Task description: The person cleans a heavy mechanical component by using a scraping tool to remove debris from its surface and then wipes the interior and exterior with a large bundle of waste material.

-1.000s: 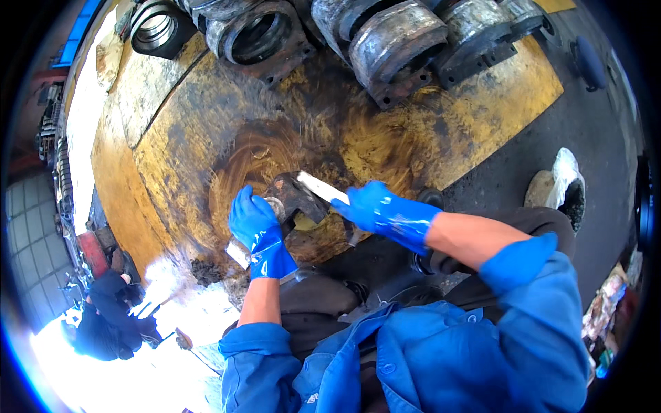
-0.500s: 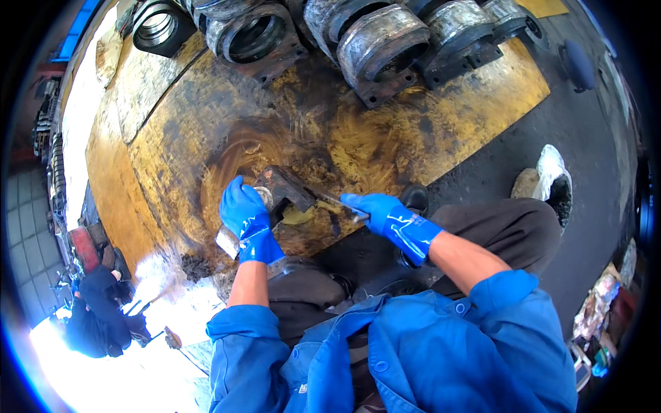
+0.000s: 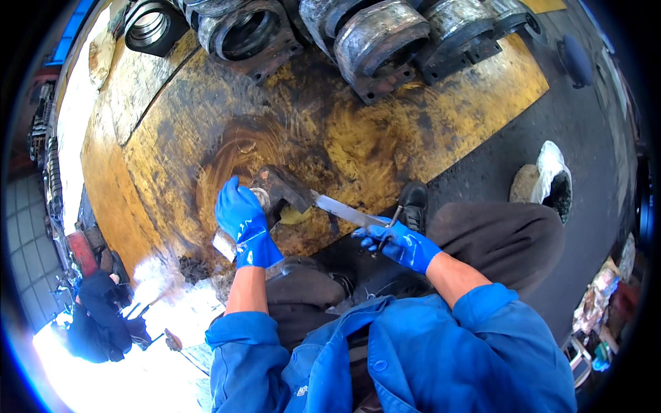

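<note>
A greasy, rust-brown metal part (image 3: 286,187) with an angular notched body and a pale round end lies on the stained sheet in front of me. My left hand (image 3: 239,215), in a blue rubber glove, is closed on its round left end; its palm side is hidden. My gloved right hand (image 3: 399,245) grips a long flat metal blade (image 3: 348,212), whose far tip reaches the part's right side. A thin rod (image 3: 395,216) sticks up by the right fingers; how it joins the blade is unclear. Beneath the part a yellowish scrap (image 3: 295,215) shows.
Several heavy ring-shaped metal housings (image 3: 379,45) stand along the sheet's far edge. To the right are a white bag (image 3: 551,165) with dark contents and a dark blue rounded object (image 3: 575,60). At lower left, a person (image 3: 100,316) crouches beside glaring light and smoke.
My right hand has moved right and nearer to me, and the blade now shows at its full width. My left hand and the metal part stay nearly where they were.
</note>
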A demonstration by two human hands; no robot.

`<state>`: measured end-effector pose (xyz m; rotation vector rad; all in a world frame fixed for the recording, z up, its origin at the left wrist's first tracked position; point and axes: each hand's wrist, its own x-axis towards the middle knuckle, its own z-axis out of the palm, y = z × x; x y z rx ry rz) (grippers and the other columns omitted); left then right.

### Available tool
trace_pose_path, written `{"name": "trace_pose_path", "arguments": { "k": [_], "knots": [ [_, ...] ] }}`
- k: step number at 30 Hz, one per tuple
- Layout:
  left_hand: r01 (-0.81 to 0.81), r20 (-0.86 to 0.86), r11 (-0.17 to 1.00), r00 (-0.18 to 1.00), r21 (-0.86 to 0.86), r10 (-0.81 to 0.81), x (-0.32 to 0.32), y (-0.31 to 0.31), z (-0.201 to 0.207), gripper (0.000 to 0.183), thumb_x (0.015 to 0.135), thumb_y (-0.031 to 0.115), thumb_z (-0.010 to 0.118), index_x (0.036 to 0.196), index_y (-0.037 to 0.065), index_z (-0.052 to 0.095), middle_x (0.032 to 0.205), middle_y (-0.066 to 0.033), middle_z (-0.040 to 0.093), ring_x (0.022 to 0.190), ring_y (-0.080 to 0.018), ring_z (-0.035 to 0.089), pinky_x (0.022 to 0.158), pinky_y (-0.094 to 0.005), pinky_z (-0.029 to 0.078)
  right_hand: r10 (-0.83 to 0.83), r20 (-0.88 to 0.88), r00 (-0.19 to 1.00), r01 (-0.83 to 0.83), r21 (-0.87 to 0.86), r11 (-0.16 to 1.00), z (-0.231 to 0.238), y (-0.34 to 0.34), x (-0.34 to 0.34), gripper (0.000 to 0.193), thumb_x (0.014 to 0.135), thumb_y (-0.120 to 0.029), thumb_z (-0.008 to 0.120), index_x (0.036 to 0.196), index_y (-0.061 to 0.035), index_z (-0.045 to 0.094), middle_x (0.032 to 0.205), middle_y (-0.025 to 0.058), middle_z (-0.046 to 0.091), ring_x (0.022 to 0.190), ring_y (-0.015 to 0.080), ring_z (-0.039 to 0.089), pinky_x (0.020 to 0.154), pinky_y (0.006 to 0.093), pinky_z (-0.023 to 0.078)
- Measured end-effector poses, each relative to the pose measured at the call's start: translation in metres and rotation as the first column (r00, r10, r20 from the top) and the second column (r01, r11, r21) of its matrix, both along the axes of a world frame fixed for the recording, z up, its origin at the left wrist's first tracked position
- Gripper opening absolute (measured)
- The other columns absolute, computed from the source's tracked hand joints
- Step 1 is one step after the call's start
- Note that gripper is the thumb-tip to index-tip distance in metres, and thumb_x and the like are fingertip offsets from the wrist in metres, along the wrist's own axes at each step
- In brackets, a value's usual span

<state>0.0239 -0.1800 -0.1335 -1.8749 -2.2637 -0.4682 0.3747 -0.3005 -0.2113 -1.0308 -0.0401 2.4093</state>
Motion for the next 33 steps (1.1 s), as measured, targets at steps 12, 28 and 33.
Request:
{"name": "trace_pose_path", "arguments": {
  "k": [12,28,33],
  "knots": [
    [-0.002,0.012,1.000,1.000,-0.030,0.002,-0.002,-0.001,0.000,0.029,0.096,0.015,0.054,0.114,0.000,0.071,0.113,-0.0200,0.073,0.105,-0.0374,0.069,0.095,-0.0465,0.052,-0.114,-0.313,0.943,0.077,-0.127,0.989,-0.053,0.002,-0.035,0.031,0.097,-0.021,0.068,0.121,-0.0018,0.063,0.091,0.0051,0.060,0.069,0.0119,0.046,0.068,0.0313,0.043],
    [-0.001,0.018,1.000,1.000,-0.021,0.002,0.005,0.006,0.000,0.029,0.096,0.016,0.054,0.113,0.000,0.071,0.111,-0.0190,0.074,0.103,-0.0370,0.070,0.095,-0.0464,0.053,-0.263,-0.479,0.837,0.143,-0.271,0.952,-0.079,0.008,-0.089,0.026,0.092,-0.011,0.062,0.117,-0.0030,0.061,0.096,0.0062,0.059,0.069,0.0131,0.046,0.073,0.0329,0.041],
    [-0.004,0.025,1.000,1.000,-0.014,0.005,-0.003,0.002,-0.001,0.028,0.096,0.016,0.054,0.113,0.001,0.071,0.111,-0.0188,0.074,0.103,-0.0371,0.070,0.094,-0.0464,0.053,-0.252,-0.447,0.858,0.134,-0.280,0.951,-0.058,-0.018,-0.082,0.036,0.094,-0.013,0.062,0.129,-0.0045,0.060,0.099,0.0055,0.060,0.073,0.0133,0.047,0.079,0.0361,0.043]
  ]
}}
